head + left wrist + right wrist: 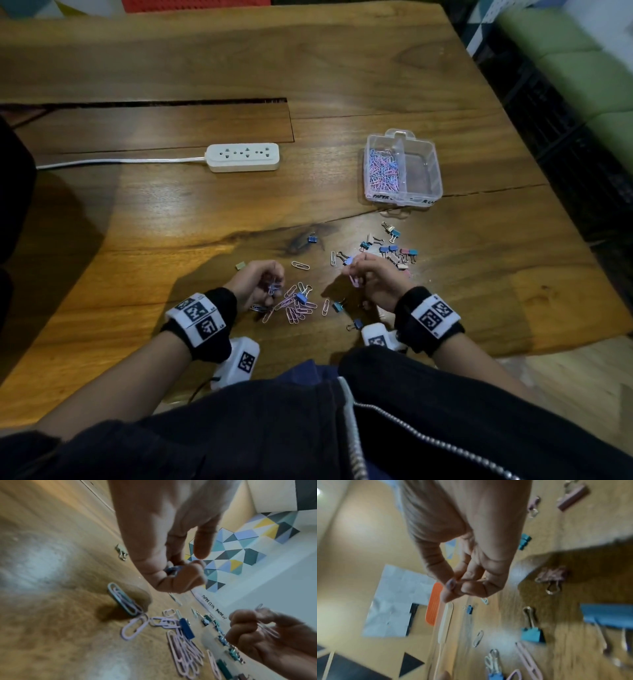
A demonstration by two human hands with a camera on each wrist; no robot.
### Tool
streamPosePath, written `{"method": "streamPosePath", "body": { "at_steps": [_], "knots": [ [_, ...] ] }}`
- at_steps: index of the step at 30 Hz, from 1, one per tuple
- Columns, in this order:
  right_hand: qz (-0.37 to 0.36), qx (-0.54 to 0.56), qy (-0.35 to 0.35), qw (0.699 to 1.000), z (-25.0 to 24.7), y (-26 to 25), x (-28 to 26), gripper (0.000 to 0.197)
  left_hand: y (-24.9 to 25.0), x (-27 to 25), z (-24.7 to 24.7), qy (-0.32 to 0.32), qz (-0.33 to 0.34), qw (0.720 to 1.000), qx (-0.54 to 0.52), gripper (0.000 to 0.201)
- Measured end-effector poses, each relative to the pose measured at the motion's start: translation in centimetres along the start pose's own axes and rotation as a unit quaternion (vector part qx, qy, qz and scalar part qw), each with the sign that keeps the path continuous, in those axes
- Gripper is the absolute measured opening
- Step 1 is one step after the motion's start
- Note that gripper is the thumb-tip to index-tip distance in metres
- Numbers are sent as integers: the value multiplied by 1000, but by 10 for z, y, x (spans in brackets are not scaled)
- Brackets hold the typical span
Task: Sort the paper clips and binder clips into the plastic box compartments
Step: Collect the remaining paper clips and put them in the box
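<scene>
**A:** What do you have, starting left of the plastic box?

**B:** Far left of it I see the power strip, with bare table between them. Nearer me than the box, my left hand has its fingers curled round blue paper clips. Loose pink paper clips lie just right of that hand.

**A:** And the right?

**B:** My right hand pinches a pink paper clip, below the box. Binder clips lie scattered between that hand and the box's near wall. The box's left compartment holds paper clips; its right looks bare. Right of the box, the table edge is near.
</scene>
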State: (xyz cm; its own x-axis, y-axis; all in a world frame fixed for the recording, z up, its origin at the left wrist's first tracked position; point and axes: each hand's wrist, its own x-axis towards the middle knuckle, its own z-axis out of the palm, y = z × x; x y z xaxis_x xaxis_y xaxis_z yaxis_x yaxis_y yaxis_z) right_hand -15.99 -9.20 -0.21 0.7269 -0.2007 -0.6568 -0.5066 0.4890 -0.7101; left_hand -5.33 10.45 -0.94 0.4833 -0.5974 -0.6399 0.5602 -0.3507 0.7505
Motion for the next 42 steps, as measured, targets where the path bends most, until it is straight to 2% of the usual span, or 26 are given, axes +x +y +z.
{"method": "streamPosePath", "body": {
  "at_steps": [2, 4, 6, 7, 8, 11, 13, 16, 18, 20, 21, 23, 25, 27, 28, 29, 31, 33, 36, 37, 39, 40, 42],
  "knots": [
    [43, 70, -7, 997, -3, 4, -2, 22, -1, -4, 3, 49, 14, 984, 170, 26],
    [72, 119, -16, 990, -1, 8, -5, 12, -5, -8, 5, 71, 36, 922, 379, 27],
    [78, 133, -23, 988, 2, 12, -5, 6, -12, -11, 9, 34, 33, 857, 513, 57],
    [75, 128, -24, 989, 3, 13, -5, 5, -16, -11, 11, 21, 35, 837, 546, 71],
    [73, 117, -22, 990, 5, 14, -5, 6, -18, -10, 12, 20, 46, 825, 563, 74],
    [71, 76, -14, 994, 5, 16, -3, 20, -21, -4, 14, 38, 93, 811, 576, 47],
    [75, 34, -21, 996, 4, 16, -3, 25, -20, 0, 17, 39, 99, 805, 584, 33],
    [79, -65, -51, 993, 5, 14, -6, 21, -16, 6, 20, 33, 87, 781, 618, 31],
    [75, -161, -48, 983, 6, 18, -6, 21, -14, 9, 20, 23, 78, 769, 634, 32],
    [47, -273, -29, 961, 10, 23, -9, 23, -11, 9, 20, 17, 80, 778, 623, 29],
    [27, -338, -26, 941, 13, 25, -10, 24, -9, 9, 19, 16, 84, 793, 603, 27],
    [-16, -470, -12, 882, 18, 27, -13, 28, -4, 6, 16, 19, 85, 848, 523, 20],
    [-68, -560, 33, 825, 20, 27, -13, 23, -1, 4, 9, 6, 57, 922, 383, 22],
    [-115, -593, 68, 794, 19, 27, -11, 8, 2, 0, 0, -9, 14, 982, 191, 22],
    [-137, -599, 77, 785, 19, 27, -11, 4, 3, -2, -3, -13, 0, 995, 94, 20],
    [-154, -606, 78, 776, 18, 28, -11, 9, 2, -4, -7, -13, -6, 1000, 14, 20],
    [-169, -626, 49, 759, 19, 30, -12, 21, 0, -6, -13, 4, -11, 998, -66, 20],
    [-161, -661, 13, 733, 22, 33, -15, 33, -5, -7, -18, 24, -27, 995, -90, 22],
    [-162, -690, -8, 705, 24, 36, -13, 33, -8, -10, -21, 42, -68, 995, -67, 22],
    [-169, -697, -11, 697, 23, 36, -11, 31, -8, -11, -21, 49, -69, 996, -28, 21],
    [-182, -712, -19, 678, 24, 37, -9, 30, -11, -13, -23, 66, -39, 988, 131, 28],
    [-180, -717, -23, 673, 24, 37, -9, 29, -11, -15, -22, 75, -15, 970, 230, 32],
    [-168, -717, -30, 675, 22, 37, -7, 26, -14, -20, -20, 87, 23, 907, 410, 31]
  ]
}}
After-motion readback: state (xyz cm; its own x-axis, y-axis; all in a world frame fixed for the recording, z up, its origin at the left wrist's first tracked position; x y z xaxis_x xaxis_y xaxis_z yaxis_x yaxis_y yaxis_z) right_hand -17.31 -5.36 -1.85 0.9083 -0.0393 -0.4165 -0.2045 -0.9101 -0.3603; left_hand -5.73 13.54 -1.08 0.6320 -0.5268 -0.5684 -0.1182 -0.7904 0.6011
